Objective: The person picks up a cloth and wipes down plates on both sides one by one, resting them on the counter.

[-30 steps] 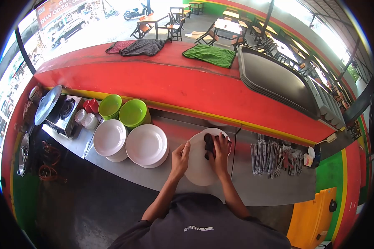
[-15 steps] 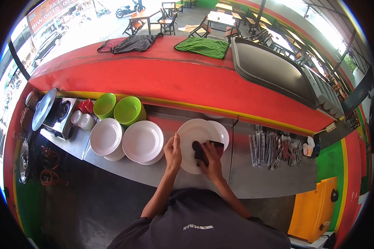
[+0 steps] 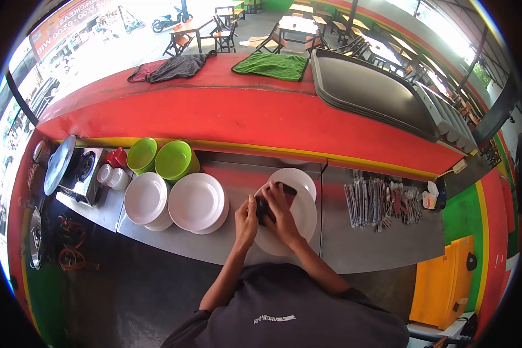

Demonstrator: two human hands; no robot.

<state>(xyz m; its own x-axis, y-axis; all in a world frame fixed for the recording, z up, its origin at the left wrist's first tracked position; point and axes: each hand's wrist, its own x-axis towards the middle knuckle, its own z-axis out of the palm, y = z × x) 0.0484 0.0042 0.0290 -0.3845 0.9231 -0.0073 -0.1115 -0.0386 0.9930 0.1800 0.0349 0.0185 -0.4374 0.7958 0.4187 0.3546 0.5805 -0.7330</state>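
In the head view my left hand (image 3: 246,221) grips the left edge of a white plate (image 3: 303,223), held over the steel counter. My right hand (image 3: 280,216) is closed on a dark cloth (image 3: 287,190) and presses it against the left part of the plate's face, close to my left hand. The cloth looks black with a dark red patch; the fingers cover part of it. Another white plate (image 3: 305,177) shows partly behind the held one. To the left stand two stacks of white plates, one nearer (image 3: 197,203) and one farther left (image 3: 145,200).
Green bowls (image 3: 175,159), white cups (image 3: 118,179) and a gas stove (image 3: 84,174) stand at the left. Rows of cutlery (image 3: 368,203) lie on the right of the steel counter (image 3: 354,249). The red ledge (image 3: 214,110) behind bears cloths and black trays (image 3: 371,93).
My right hand has moved the cloth left and up across the plate, nearer my left hand. The plate has shifted slightly right and down in view. The camera view has turned a little.
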